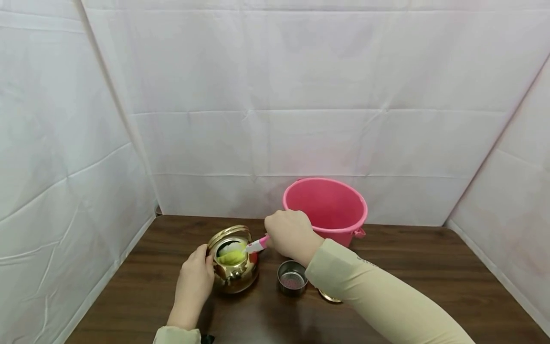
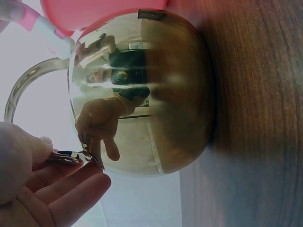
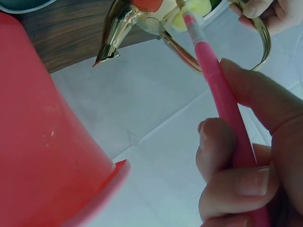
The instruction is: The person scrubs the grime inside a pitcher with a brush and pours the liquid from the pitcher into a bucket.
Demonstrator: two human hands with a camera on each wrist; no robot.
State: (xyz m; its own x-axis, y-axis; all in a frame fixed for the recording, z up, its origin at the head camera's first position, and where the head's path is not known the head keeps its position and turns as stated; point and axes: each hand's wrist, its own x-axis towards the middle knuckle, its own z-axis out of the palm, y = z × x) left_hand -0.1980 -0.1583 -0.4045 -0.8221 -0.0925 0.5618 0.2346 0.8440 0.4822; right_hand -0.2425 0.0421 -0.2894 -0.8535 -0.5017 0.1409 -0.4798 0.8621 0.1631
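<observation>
A shiny gold teapot (image 1: 235,283) stands upright on the table at left, its mouth uncovered. My left hand (image 1: 195,277) pinches the base of the teapot's arched handle (image 2: 28,80) between thumb and fingers. From the right, my right hand (image 1: 294,234) grips the pink handle of a cleaning brush (image 3: 220,82), thumb and fingers wrapped round it. The brush's yellow-green and white head (image 1: 232,257) is in the teapot's mouth; its lower end is hidden inside. In the right wrist view the teapot's spout (image 3: 116,33) points toward the bucket side.
A pink bucket (image 1: 358,210) stands behind my right forearm. In front of it sits a small round metal strainer (image 1: 292,287). A gold lid (image 1: 330,297) lies partly hidden under my right sleeve. White cloth walls (image 1: 318,95) enclose the brown wooden table (image 1: 412,267).
</observation>
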